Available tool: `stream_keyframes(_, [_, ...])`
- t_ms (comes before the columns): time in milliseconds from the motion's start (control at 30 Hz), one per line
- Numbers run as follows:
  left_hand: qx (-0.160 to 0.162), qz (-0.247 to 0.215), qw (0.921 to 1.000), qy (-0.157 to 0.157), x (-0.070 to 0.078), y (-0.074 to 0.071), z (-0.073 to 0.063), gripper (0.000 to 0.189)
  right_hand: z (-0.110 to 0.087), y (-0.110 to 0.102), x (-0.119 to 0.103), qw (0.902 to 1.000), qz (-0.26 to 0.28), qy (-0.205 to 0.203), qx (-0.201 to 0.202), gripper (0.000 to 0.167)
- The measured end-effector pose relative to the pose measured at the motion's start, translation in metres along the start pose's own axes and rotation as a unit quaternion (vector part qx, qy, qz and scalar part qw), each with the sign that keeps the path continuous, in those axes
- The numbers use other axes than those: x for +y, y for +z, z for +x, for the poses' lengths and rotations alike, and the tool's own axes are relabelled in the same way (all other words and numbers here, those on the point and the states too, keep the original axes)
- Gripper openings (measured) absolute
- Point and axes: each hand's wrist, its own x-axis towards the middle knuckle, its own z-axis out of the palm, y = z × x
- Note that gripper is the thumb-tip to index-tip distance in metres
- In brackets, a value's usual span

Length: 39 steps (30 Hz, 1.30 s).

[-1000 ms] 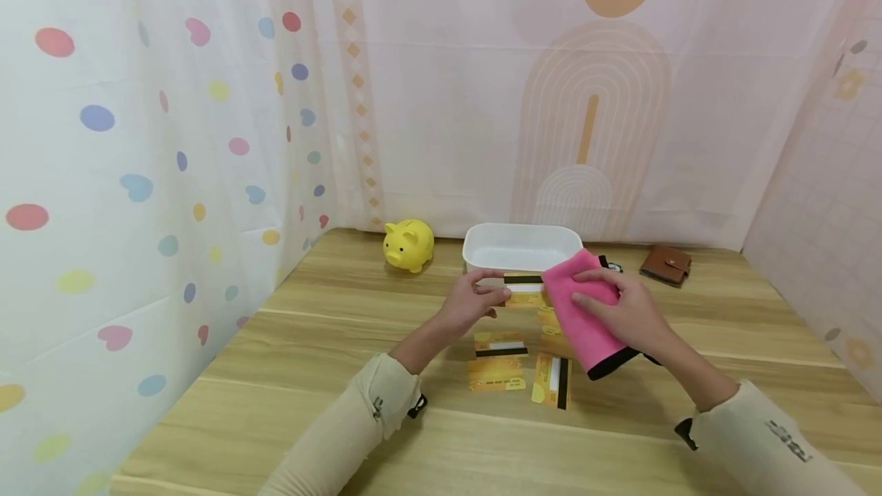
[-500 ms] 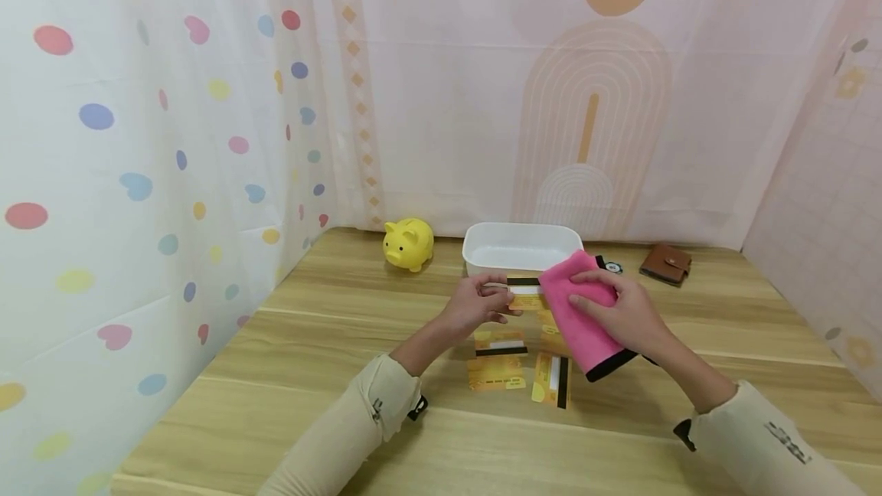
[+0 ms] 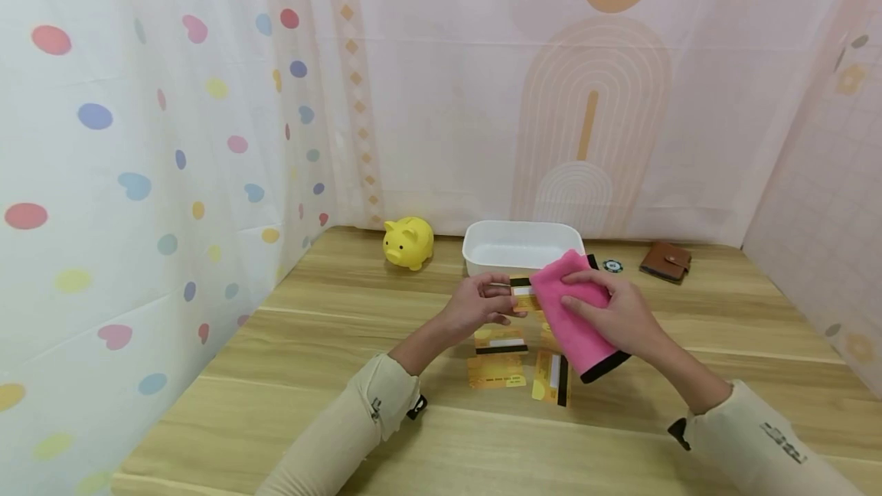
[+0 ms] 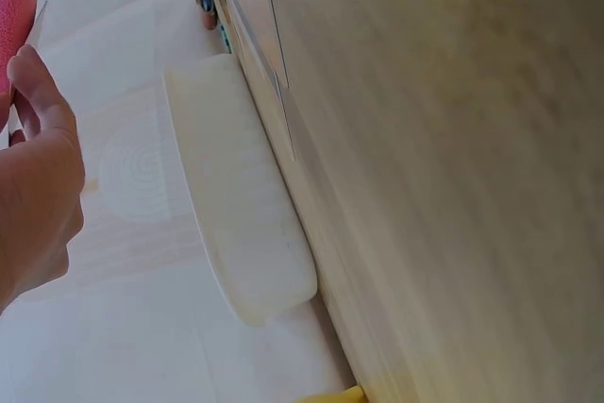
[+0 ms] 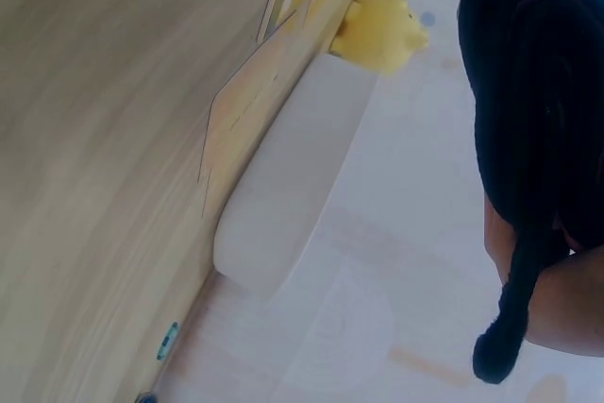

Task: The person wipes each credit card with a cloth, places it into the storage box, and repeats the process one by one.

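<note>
In the head view my left hand [image 3: 477,305] pinches a yellow bank card [image 3: 521,292] with a black stripe by its left end. My right hand [image 3: 615,311] grips a folded pink cloth [image 3: 566,311] with black edging, which covers the card's right end. Below the hands, several more yellow cards lie on the table, among them a striped card [image 3: 552,379] and one with printed digits [image 3: 496,372]. The left wrist view shows part of my left hand [image 4: 38,186] and a bit of the pink cloth [image 4: 14,7]. The cloth's black edge [image 5: 538,92] fills the right wrist view's right side.
Behind the hands stands a white plastic tub [image 3: 521,245] against the curtain. A yellow piggy bank [image 3: 409,244] is to its left. On the right lie a poker chip [image 3: 612,266] and a brown wallet [image 3: 665,262]. Everything stands on a wooden table [image 3: 276,389].
The pink cloth in my right hand has shifted slightly left and covers more of the card. The poker chip behind it has come fully into sight. My left hand has barely moved.
</note>
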Motion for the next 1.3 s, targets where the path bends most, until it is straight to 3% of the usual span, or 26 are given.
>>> stream_keyframes(433, [0.013, 0.005, 0.9999, 0.004, 0.0, 0.001, 0.001, 0.019, 0.003, 0.013, -0.005, 0.9994, 0.005, -0.033, 0.013, 0.026])
stream_keyframes(667, [-0.009, 0.003, 0.9999, 0.013, 0.002, 0.004, -0.002, 0.027, 0.004, 0.021, -0.009, 0.9993, 0.005, -0.034, 0.017, 0.028])
stream_keyframes(900, [-0.015, 0.004, 0.9996, 0.023, 0.006, 0.01, -0.006, 0.027, 0.003, 0.025, -0.01, 0.9984, -0.016, -0.047, 0.029, 0.031])
stream_keyframes(1300, [0.003, 0.035, 0.9984, 0.045, 0.006, 0.016, -0.007, 0.025, 0.001, 0.026, -0.012, 0.9952, -0.062, -0.058, 0.048, 0.028])
